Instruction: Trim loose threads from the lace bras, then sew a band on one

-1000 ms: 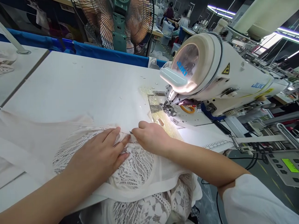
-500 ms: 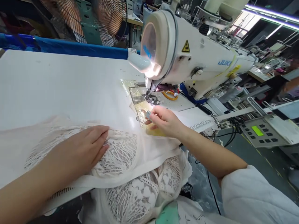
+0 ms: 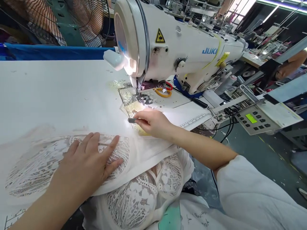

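My left hand [image 3: 83, 163] lies flat with its fingers spread on a white lace garment [image 3: 144, 156], across one of its lace panels. My right hand [image 3: 155, 124] is closed around a small grey metal tool [image 3: 131, 120]; its blunt end sticks out to the left, and the rest is hidden in my fingers. That hand is just in front of the needle and presser foot [image 3: 139, 93] of a white sewing machine [image 3: 182, 51]. More white lace cups [image 3: 134, 201] hang over the table's front edge onto my lap.
Orange-handled and red-handled scissors [image 3: 164, 92] lie behind the presser foot. A control panel [image 3: 254, 118] juts out at the right, with cables beneath. A fan [image 3: 67, 25] stands beyond the white table [image 3: 59, 89]. Another person's arm [image 3: 291, 65] shows at far right.
My left hand has spread its fingers on the lace. The tool in my right hand has turned to point left. The view has shifted, so the machine appears further left.
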A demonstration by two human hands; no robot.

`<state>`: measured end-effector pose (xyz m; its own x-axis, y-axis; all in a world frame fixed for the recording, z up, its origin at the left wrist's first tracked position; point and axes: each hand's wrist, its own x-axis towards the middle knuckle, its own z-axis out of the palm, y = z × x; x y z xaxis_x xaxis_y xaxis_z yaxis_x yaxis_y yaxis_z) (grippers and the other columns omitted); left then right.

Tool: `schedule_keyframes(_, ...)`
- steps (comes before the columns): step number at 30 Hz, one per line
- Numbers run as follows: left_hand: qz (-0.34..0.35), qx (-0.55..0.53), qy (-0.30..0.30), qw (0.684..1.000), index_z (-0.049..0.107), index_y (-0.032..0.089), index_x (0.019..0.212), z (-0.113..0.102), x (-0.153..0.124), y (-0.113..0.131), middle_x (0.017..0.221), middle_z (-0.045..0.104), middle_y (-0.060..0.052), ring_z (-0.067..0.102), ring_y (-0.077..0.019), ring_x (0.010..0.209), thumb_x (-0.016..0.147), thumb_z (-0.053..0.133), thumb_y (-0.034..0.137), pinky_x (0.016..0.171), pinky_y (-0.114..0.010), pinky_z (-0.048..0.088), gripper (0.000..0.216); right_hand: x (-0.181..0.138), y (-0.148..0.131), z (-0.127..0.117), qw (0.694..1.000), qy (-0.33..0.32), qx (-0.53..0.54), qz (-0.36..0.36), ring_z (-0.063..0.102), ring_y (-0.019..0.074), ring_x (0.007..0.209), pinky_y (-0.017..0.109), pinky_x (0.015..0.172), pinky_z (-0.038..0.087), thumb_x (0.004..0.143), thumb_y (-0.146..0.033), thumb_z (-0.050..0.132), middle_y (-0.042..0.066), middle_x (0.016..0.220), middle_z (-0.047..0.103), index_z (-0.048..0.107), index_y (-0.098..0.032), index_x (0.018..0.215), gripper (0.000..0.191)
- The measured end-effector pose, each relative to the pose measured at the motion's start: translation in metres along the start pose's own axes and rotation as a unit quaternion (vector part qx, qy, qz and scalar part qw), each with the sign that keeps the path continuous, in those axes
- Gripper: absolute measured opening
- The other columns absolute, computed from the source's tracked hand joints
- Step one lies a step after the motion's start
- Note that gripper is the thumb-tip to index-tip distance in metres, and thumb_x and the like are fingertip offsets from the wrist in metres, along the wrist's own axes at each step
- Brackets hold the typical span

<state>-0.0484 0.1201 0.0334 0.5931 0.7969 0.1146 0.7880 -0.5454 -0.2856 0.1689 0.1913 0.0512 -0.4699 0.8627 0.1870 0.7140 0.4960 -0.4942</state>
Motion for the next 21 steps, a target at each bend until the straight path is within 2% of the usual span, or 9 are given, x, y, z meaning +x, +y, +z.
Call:
schedule_keyframes(5,-0.023,-0.014,0.018,0.999,0.053,0.01,0.123,0.004,-0.003,0.002,0.115,0.047,-0.032,0.046,-0.0476,0.11,0.085,0.038,0.037,0.086,-0.058,0.037,0.049,0.011,-0.012,0.008,0.997,-0.034,-0.05,-0.043,0.049,0.0138,0.077,0.023,0.059,0.028,0.086,-0.019,0.043,0.004,0.081,0.059,0.063,-0.016,0.092,0.021)
schedule_keyframes(11,-0.056,-0.042,0.031,0.997,0.055,0.018,0.121,0.003,-0.007,0.006,0.113,0.055,-0.027,0.05,-0.0438,0.11,0.079,0.052,0.044,0.088,-0.059,0.039,0.05,0.019,-0.035,0.028,0.989,-0.09,-0.092,-0.074,0.048,0.0129,0.066,0.024,0.054,0.025,0.086,-0.024,0.042,0.004,0.077,0.056,0.063,-0.017,0.091,0.023)
schedule_keyframes(15,-0.052,-0.029,0.053,0.997,0.06,0.015,0.115,0.003,-0.007,0.007,0.111,0.056,-0.031,0.052,-0.0445,0.107,0.074,0.059,0.044,0.086,-0.057,0.043,0.05,0.027,-0.046,0.038,0.981,-0.121,-0.121,-0.095,0.047,0.0124,0.062,0.024,0.05,0.023,0.085,-0.024,0.043,0.003,0.077,0.055,0.062,-0.017,0.09,0.021)
schedule_keyframes(21,-0.049,-0.032,0.064,0.996,0.065,0.014,0.108,0.0,-0.007,0.007,0.109,0.057,-0.032,0.055,-0.0443,0.104,0.072,0.063,0.045,0.085,-0.057,0.044,0.047,0.038,-0.052,0.047,0.976,-0.136,-0.141,-0.097,0.045,0.0115,0.056,0.024,0.046,0.02,0.083,-0.023,0.045,0.002,0.075,0.052,0.061,-0.019,0.087,0.018)
